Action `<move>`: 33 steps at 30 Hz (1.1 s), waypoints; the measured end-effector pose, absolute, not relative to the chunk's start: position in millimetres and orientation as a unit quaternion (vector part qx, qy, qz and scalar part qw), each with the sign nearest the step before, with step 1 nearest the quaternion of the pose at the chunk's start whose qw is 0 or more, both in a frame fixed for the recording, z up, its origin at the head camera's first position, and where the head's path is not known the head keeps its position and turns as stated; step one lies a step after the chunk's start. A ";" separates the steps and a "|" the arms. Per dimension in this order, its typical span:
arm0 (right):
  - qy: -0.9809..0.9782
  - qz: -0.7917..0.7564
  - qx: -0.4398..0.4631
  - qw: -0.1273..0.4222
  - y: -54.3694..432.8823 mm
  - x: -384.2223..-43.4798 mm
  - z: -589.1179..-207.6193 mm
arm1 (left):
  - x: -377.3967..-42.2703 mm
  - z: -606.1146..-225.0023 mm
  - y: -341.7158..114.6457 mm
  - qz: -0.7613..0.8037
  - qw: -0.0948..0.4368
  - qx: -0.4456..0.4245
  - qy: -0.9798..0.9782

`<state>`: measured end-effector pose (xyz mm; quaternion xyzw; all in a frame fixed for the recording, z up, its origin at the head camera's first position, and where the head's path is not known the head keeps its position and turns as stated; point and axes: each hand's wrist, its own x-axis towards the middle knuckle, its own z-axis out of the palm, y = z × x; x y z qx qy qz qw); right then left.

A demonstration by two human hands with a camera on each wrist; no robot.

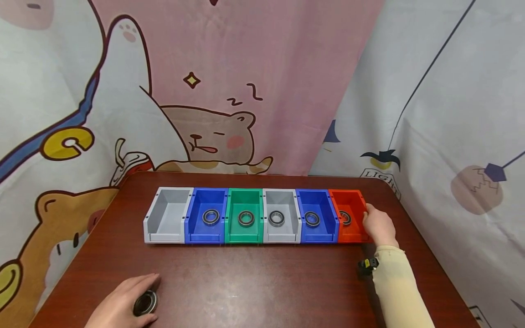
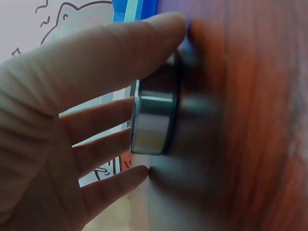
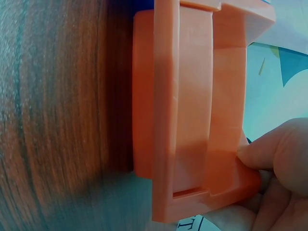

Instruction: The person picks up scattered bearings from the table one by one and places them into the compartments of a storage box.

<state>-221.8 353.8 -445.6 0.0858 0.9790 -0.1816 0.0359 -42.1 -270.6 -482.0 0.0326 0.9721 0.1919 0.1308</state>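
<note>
At the lower left of the head view, my left hand (image 1: 125,303) holds a ball bearing (image 1: 145,303) between thumb and fingers. In the left wrist view the bearing (image 2: 154,115) stands on edge close to the tabletop, its shiny outer ring showing. My right hand (image 1: 379,225) is at the far right end of a row of bins and grips the side wall of the red bin (image 1: 356,234). The right wrist view shows thumb and fingers pinching that wall of the red bin (image 3: 195,96). Another bearing (image 1: 345,218) lies inside it.
Left of the red bin stand a blue bin (image 1: 319,238), a grey bin (image 1: 280,238), a green bin (image 1: 244,238), another blue bin (image 1: 205,238) and a grey bin (image 1: 166,238) at the end. All but the leftmost hold one bearing. A printed curtain (image 1: 287,91) hangs behind the brown table (image 1: 246,282).
</note>
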 end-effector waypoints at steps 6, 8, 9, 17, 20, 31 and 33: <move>0.979 -0.179 0.084 0.039 353.6 -221.9 -445.4 | -40.0 -485.1 -276.0 0.191 0.125 0.053 0.972; 0.979 -0.179 0.086 0.040 353.5 -222.2 -445.7 | -38.9 -486.1 -276.6 0.188 0.126 0.050 0.973; 0.979 -0.179 0.086 0.041 353.5 -222.3 -445.7 | -38.2 -486.8 -276.8 0.185 0.126 0.048 0.973; 0.979 -0.179 0.090 0.042 353.1 -222.2 -445.3 | -35.6 -488.3 -275.4 0.160 0.110 0.046 0.980; 0.979 -0.178 0.088 0.041 352.3 -222.0 -445.1 | -36.6 -487.3 -273.8 0.168 0.117 0.035 0.978; 0.979 -0.182 0.087 0.039 352.8 -221.1 -444.7 | -38.3 -483.6 -269.3 0.170 0.142 0.012 0.975; 0.978 -0.183 0.088 0.041 352.6 -221.1 -444.1 | -38.8 -482.7 -269.4 0.172 0.142 0.011 0.975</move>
